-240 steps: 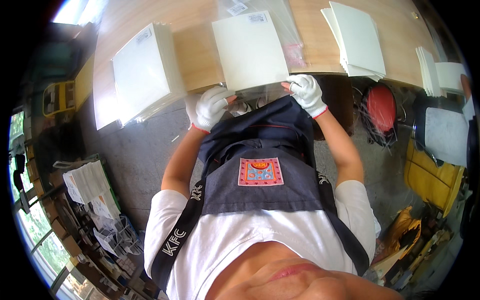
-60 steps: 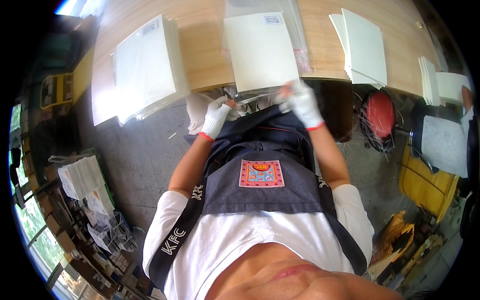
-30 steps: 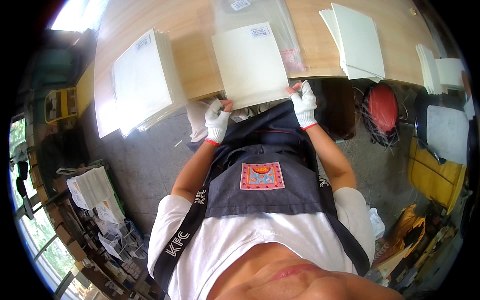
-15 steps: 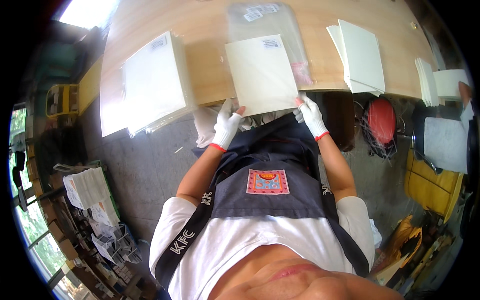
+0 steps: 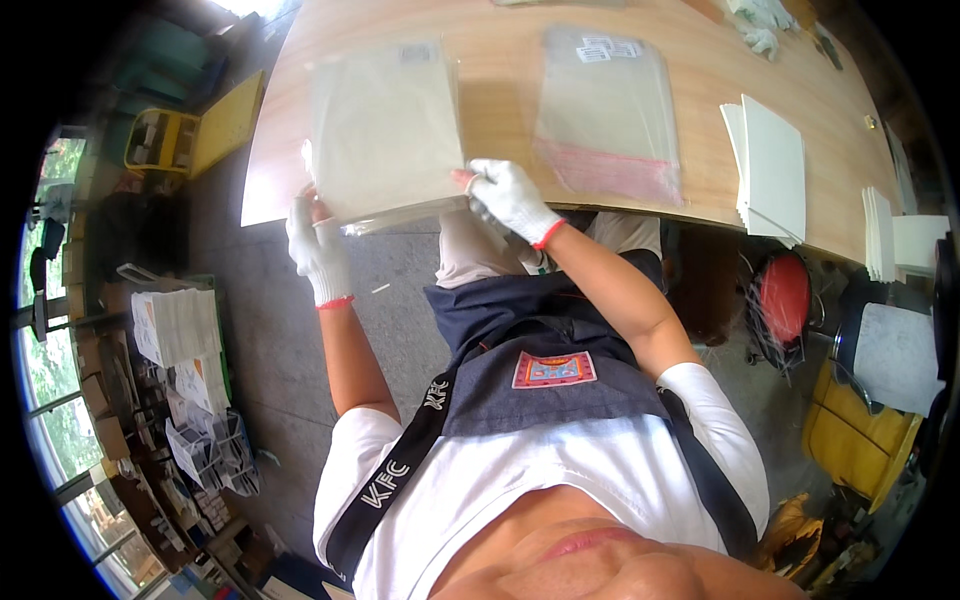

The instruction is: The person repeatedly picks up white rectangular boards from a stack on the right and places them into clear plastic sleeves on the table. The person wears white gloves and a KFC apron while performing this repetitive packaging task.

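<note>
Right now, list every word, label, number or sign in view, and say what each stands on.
Black apron strap, left shoulder: white capital lettering, large enough to read, but not copied out here.
Square apron patch: colourful, any lettering too blurred to read.
White labels on the clear plastic sleeves: print too small to read.
Label on the white panel at left: blurred, unreadable.
No other text can be made out.
</note>
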### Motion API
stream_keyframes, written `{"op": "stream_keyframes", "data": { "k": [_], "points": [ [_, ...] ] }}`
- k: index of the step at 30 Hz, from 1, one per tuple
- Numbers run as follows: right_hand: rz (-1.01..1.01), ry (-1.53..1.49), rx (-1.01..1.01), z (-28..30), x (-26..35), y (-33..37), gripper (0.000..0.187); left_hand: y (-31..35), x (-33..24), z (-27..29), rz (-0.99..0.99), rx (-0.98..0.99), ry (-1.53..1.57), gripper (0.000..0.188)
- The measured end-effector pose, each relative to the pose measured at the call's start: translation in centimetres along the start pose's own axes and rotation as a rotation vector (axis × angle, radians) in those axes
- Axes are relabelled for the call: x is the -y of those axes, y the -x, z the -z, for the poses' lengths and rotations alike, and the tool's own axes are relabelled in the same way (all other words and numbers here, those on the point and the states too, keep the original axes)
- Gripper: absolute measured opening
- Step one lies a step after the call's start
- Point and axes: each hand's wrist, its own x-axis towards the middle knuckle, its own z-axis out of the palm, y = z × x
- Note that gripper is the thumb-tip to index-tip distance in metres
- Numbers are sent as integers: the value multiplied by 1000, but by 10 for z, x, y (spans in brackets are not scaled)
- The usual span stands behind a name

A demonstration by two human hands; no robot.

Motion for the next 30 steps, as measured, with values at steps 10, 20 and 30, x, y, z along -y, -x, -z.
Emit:
{"op": "stream_keyframes", "data": {
  "k": [10, 20, 30],
  "points": [
    [189, -436, -490, 144, -41, 76, 36, 37, 98, -44, 56, -491, 536, 42],
    [-59, -990, -984, 341, -118, 184, 26, 127, 18, -156, -590, 300, 116, 33],
    [87, -846, -1229, 440, -130, 189, 33, 44, -108, -249, -763, 702, -446, 30]
  ]
}}
